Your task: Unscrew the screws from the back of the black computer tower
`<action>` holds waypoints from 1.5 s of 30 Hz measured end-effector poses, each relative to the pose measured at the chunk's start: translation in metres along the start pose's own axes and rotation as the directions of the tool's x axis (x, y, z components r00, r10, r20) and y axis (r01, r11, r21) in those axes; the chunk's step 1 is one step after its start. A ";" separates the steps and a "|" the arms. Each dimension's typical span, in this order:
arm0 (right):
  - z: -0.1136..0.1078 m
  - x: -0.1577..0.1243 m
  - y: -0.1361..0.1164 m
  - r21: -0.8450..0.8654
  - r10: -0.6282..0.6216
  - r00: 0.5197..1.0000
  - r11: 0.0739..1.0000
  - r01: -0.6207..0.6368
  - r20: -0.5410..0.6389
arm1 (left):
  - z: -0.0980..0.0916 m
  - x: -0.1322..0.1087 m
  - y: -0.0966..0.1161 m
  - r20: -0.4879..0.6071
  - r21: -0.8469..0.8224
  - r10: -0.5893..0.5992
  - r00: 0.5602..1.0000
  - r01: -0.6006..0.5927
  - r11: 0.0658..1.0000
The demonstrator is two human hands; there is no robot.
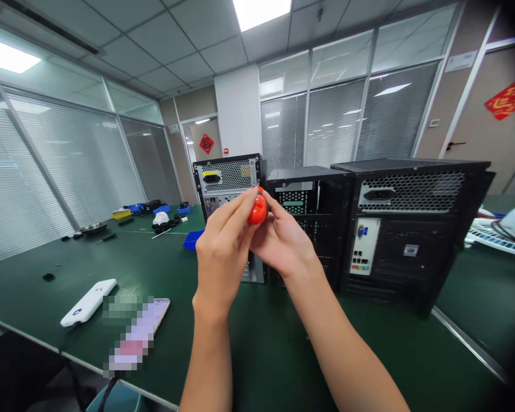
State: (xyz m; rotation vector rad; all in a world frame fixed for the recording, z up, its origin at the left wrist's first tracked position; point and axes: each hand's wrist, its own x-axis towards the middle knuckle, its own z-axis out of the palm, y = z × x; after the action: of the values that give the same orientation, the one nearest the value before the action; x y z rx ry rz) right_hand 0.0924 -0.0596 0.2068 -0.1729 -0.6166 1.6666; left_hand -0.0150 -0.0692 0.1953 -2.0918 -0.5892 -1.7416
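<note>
Both hands meet in front of the back panels of the computer cases. My left hand (224, 246) is closed round the red-orange handle of a screwdriver (258, 210), seen end-on, so its shaft and tip are hidden. My right hand (285, 240) closes on the same handle from the right, its thumb and fingers partly out of sight. Just beyond them stands the left computer case (228, 167), with a metal mesh back and a power socket. Whether the screwdriver touches it, I cannot tell.
A middle case (326, 197) with open slots and a larger black case (405, 229) stand to the right. On the green table (154, 257) lie a white device (88, 302), a phone (152, 320) and a blue tray (191, 240). A white fan grille (500, 237) is far right.
</note>
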 end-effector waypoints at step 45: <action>-0.002 0.002 0.017 -0.047 -0.041 0.993 0.998 0.046 0.112 | 0.032 -0.005 0.023 -0.278 0.066 -0.379 0.882 0.412 0.909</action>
State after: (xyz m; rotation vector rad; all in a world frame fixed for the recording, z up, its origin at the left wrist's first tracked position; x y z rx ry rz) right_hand 0.0779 -0.0578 0.1974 -0.1024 -0.7407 1.6276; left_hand 0.0235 -0.0728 0.1845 -1.7012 -1.0743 -2.0930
